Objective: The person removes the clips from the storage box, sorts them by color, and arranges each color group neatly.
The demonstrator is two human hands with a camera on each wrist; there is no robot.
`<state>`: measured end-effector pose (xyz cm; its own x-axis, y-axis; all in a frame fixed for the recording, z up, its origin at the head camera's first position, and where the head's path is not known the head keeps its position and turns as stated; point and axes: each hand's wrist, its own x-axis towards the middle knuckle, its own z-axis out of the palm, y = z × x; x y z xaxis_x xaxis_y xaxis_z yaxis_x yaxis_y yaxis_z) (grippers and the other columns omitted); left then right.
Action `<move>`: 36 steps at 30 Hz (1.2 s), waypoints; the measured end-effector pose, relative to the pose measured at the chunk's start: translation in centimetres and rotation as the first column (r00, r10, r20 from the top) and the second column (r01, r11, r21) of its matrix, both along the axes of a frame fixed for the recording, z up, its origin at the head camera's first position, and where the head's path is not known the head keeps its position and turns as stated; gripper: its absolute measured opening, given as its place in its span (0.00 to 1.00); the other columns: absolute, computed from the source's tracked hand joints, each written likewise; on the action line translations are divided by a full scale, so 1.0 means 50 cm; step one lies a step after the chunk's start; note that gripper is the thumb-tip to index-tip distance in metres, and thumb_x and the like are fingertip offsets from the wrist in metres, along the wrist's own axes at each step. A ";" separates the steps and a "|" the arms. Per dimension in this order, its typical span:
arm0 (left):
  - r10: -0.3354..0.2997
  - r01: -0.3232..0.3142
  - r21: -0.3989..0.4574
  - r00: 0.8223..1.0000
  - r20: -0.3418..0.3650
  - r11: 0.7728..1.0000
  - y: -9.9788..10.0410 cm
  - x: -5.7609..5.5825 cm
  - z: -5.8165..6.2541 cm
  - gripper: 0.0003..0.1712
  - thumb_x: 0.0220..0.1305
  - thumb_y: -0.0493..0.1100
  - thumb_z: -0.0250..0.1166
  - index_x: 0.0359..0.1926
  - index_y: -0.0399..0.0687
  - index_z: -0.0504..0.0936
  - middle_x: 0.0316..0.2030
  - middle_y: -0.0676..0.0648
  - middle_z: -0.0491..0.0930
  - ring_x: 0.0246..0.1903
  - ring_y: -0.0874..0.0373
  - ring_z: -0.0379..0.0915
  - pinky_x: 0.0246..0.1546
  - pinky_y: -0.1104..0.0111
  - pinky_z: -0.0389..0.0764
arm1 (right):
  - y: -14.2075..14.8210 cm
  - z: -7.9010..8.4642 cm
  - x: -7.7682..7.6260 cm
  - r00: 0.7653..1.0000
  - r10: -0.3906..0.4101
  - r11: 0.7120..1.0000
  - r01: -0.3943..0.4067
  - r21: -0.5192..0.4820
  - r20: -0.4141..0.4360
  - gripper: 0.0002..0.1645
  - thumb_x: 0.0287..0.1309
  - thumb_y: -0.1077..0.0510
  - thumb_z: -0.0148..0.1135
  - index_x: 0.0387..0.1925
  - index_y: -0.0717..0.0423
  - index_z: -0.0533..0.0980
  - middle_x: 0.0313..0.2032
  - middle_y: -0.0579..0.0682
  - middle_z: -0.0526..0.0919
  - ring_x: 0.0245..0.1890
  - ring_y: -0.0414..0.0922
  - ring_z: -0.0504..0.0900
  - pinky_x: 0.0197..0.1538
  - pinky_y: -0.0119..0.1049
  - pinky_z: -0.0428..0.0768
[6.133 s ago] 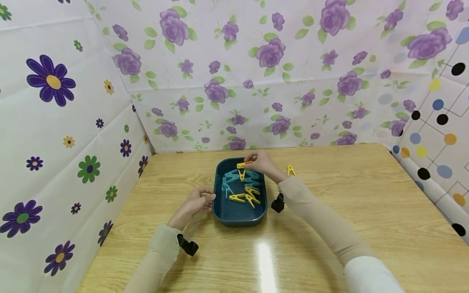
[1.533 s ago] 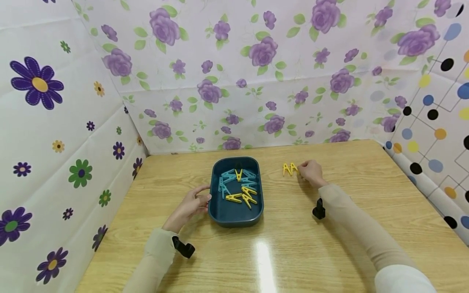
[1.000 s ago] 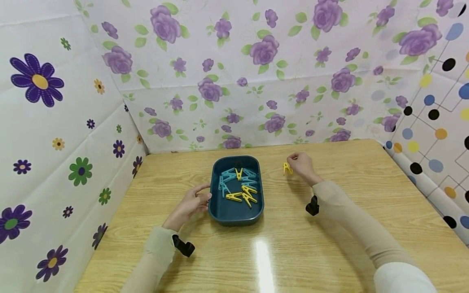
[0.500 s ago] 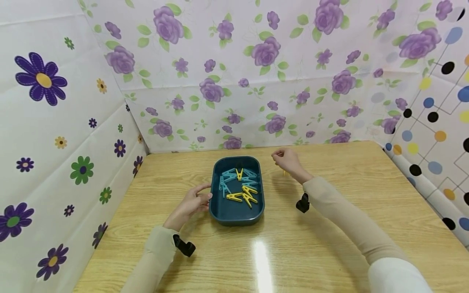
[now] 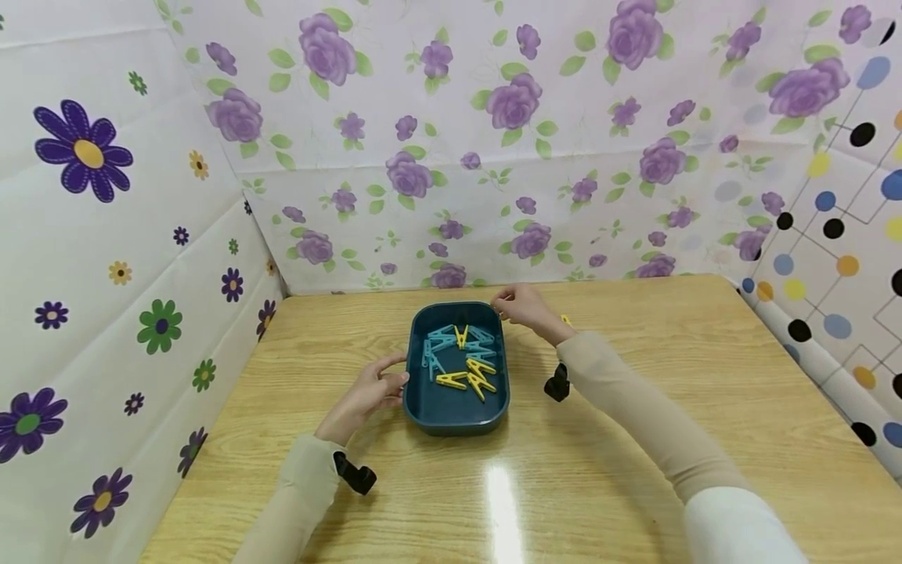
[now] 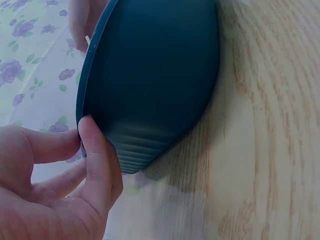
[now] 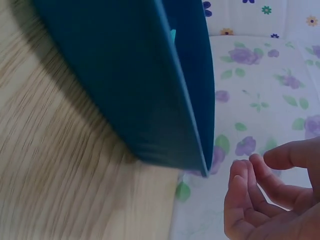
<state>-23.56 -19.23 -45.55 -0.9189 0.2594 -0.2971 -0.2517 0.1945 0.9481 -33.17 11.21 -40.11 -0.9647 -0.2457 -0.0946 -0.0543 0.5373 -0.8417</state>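
A dark teal plastic tray [image 5: 454, 407] stands on the table, with blue and yellow clothespins inside. Blue clothespins [image 5: 441, 342] lie mostly toward its back and left; yellow clothespins [image 5: 481, 384] lie in the middle and front. My left hand [image 5: 369, 392] pinches the tray's left rim, with a finger [image 6: 97, 165] against the wall in the left wrist view. My right hand [image 5: 521, 305] is at the tray's back right corner. Its fingers are loosely bent, and the right wrist view shows nothing between thumb and fingertips. A yellow clothespin [image 5: 566, 319] outside the tray is mostly hidden by the right forearm.
The wooden table [image 5: 634, 439] meets flowered cloth [image 5: 395, 227] along its back edge. More printed cloth hangs at the left and right. A black camera sits on each wrist.
A second yellow clothespin was set on the table right of the tray by 1.5 seconds ago. Since then my right hand has moved left to the tray's back corner; the left hand stays put.
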 end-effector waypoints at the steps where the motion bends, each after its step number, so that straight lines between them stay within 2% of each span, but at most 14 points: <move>1: -0.002 0.002 0.000 1.000 -0.001 1.000 -0.001 0.000 0.000 0.31 0.73 0.39 0.53 0.73 0.44 0.56 0.27 0.54 0.80 0.25 0.64 0.76 0.33 0.69 0.80 | -0.005 0.001 -0.001 1.000 0.001 1.000 -0.001 -0.004 0.008 0.20 0.70 0.52 0.52 0.51 0.64 0.77 0.48 0.64 0.80 0.46 0.56 0.82 0.48 0.43 0.82; 4: -0.008 0.008 0.008 1.000 -0.005 1.000 -0.002 -0.001 -0.001 0.31 0.73 0.39 0.53 0.73 0.44 0.55 0.27 0.54 0.81 0.26 0.64 0.76 0.33 0.69 0.79 | -0.019 0.006 -0.002 1.000 -0.001 1.000 0.002 -0.017 0.027 0.19 0.69 0.53 0.52 0.50 0.63 0.78 0.46 0.62 0.81 0.47 0.58 0.81 0.44 0.38 0.82; 6: -0.009 0.009 0.010 1.000 -0.005 1.000 -0.003 -0.002 -0.002 0.31 0.73 0.39 0.53 0.73 0.44 0.55 0.27 0.54 0.81 0.25 0.64 0.76 0.33 0.69 0.79 | -0.028 0.010 -0.003 0.999 -0.002 1.000 0.003 -0.030 0.043 0.18 0.69 0.53 0.53 0.50 0.62 0.78 0.46 0.61 0.80 0.45 0.56 0.82 0.43 0.38 0.82; 9: -0.005 0.005 0.011 1.000 0.003 1.000 -0.003 -0.003 -0.003 0.31 0.73 0.39 0.53 0.73 0.45 0.56 0.27 0.54 0.81 0.25 0.64 0.76 0.33 0.69 0.80 | -0.041 0.017 -0.005 0.998 0.010 0.999 -0.007 -0.044 0.064 0.17 0.69 0.54 0.52 0.50 0.62 0.77 0.47 0.63 0.80 0.38 0.48 0.82 0.45 0.39 0.82; 11: -0.006 0.006 0.014 1.000 0.004 1.000 -0.003 -0.004 -0.003 0.31 0.73 0.39 0.53 0.73 0.45 0.56 0.26 0.55 0.81 0.25 0.65 0.76 0.33 0.69 0.80 | -0.049 0.020 -0.006 0.997 0.024 0.999 -0.021 -0.045 0.072 0.18 0.69 0.55 0.52 0.52 0.63 0.77 0.48 0.63 0.79 0.35 0.43 0.81 0.42 0.37 0.82; 13: -0.007 0.007 0.015 1.000 0.004 1.000 -0.002 -0.004 -0.004 0.31 0.73 0.40 0.53 0.73 0.45 0.56 0.27 0.54 0.81 0.25 0.65 0.76 0.33 0.70 0.80 | -0.056 0.021 -0.009 0.996 0.037 0.998 -0.033 -0.044 0.082 0.19 0.69 0.56 0.52 0.53 0.64 0.77 0.46 0.63 0.80 0.34 0.42 0.80 0.39 0.33 0.81; 15: -0.006 0.005 0.015 1.000 0.002 1.000 -0.003 -0.004 -0.003 0.31 0.73 0.40 0.53 0.73 0.45 0.56 0.27 0.54 0.81 0.25 0.65 0.76 0.32 0.70 0.80 | -0.062 0.021 -0.011 0.994 0.046 0.998 -0.042 -0.044 0.097 0.20 0.70 0.56 0.51 0.54 0.65 0.76 0.47 0.62 0.80 0.37 0.46 0.82 0.40 0.32 0.81; 19: -0.002 0.002 0.015 1.000 0.001 1.000 -0.003 -0.003 -0.004 0.31 0.73 0.39 0.54 0.73 0.45 0.56 0.27 0.54 0.81 0.25 0.64 0.76 0.32 0.70 0.80 | -0.072 0.019 -0.013 0.991 0.056 0.998 -0.051 -0.041 0.121 0.21 0.70 0.55 0.51 0.56 0.65 0.75 0.50 0.64 0.79 0.48 0.55 0.82 0.51 0.43 0.81; 21: -0.001 0.001 0.016 1.000 0.002 1.000 -0.003 -0.003 -0.005 0.31 0.73 0.39 0.54 0.73 0.45 0.56 0.27 0.54 0.81 0.25 0.64 0.76 0.32 0.69 0.80 | -0.078 0.018 -0.013 0.989 0.061 0.997 -0.054 -0.053 0.135 0.22 0.70 0.55 0.50 0.57 0.65 0.74 0.53 0.65 0.78 0.52 0.57 0.80 0.56 0.46 0.79; 27: 0.005 -0.005 0.016 1.000 0.005 1.000 -0.007 -0.002 -0.003 0.32 0.72 0.39 0.54 0.73 0.44 0.56 0.27 0.54 0.81 0.25 0.64 0.76 0.32 0.69 0.80 | -0.101 0.007 -0.021 0.983 0.062 0.995 -0.046 -0.093 0.174 0.21 0.71 0.56 0.50 0.58 0.66 0.73 0.57 0.67 0.74 0.57 0.60 0.76 0.61 0.50 0.75; 33: -0.001 0.001 0.018 1.000 -0.001 1.000 -0.005 -0.001 0.001 0.31 0.72 0.39 0.54 0.73 0.44 0.56 0.27 0.53 0.81 0.25 0.64 0.75 0.32 0.69 0.79 | -0.119 -0.015 -0.038 0.986 0.062 0.996 -0.050 -0.075 0.156 0.19 0.71 0.58 0.50 0.55 0.67 0.74 0.54 0.68 0.75 0.54 0.61 0.76 0.59 0.52 0.75; 36: -0.001 0.001 0.018 1.000 0.002 1.000 -0.004 -0.001 0.001 0.31 0.72 0.39 0.54 0.73 0.44 0.57 0.27 0.53 0.80 0.25 0.64 0.75 0.32 0.69 0.79 | -0.124 -0.026 -0.045 0.992 0.054 0.998 -0.050 -0.039 0.116 0.17 0.70 0.59 0.52 0.50 0.67 0.77 0.46 0.65 0.79 0.43 0.57 0.79 0.55 0.51 0.78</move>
